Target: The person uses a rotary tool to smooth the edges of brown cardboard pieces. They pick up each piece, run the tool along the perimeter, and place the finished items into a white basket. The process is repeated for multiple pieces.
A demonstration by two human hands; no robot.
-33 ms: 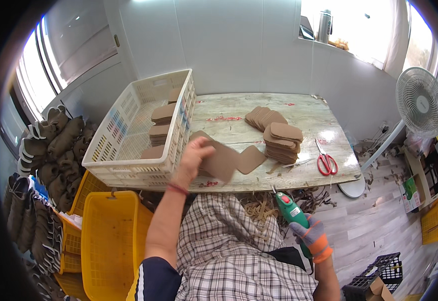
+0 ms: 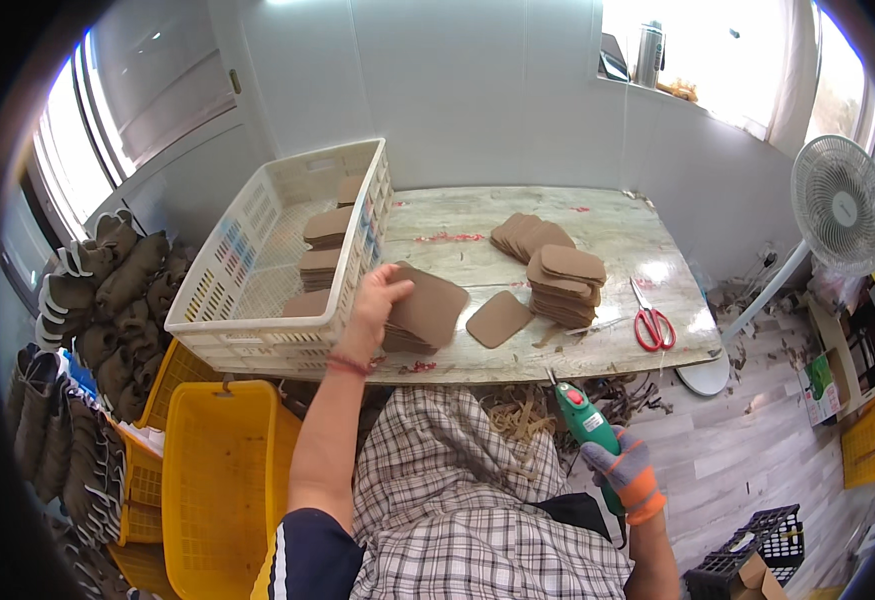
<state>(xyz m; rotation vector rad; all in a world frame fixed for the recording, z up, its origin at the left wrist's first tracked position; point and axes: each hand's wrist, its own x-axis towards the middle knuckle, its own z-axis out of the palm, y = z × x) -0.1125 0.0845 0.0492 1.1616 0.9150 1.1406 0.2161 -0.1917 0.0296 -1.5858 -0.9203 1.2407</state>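
Observation:
A flat brown pad with rounded corners (image 2: 431, 308) is in my bare left hand (image 2: 379, 305), its thumb over the pad's left edge. Other pads lie stacked just beneath it. One loose brown pad (image 2: 499, 320) rests flat to the right of that stack. My right hand (image 2: 625, 470), in a grey and orange glove, is wrapped around a green handheld power tool (image 2: 585, 415) with a red switch. The tool's thin metal tip points up toward the table's front edge, and touches no pad.
On the worn table (image 2: 437, 215) are a tall pad stack (image 2: 564, 285), a fanned pile (image 2: 529, 235) and red-handled scissors (image 2: 653, 325). A white crate (image 2: 247, 345) holding pads stands left, above a yellow basket (image 2: 222, 490). A fan (image 2: 841, 205) stands right; scraps (image 2: 517, 420) hang below the table edge.
My left hand and its pad have moved slightly left, off the loose pad and over the stack. The power tool has shifted a little to the right.

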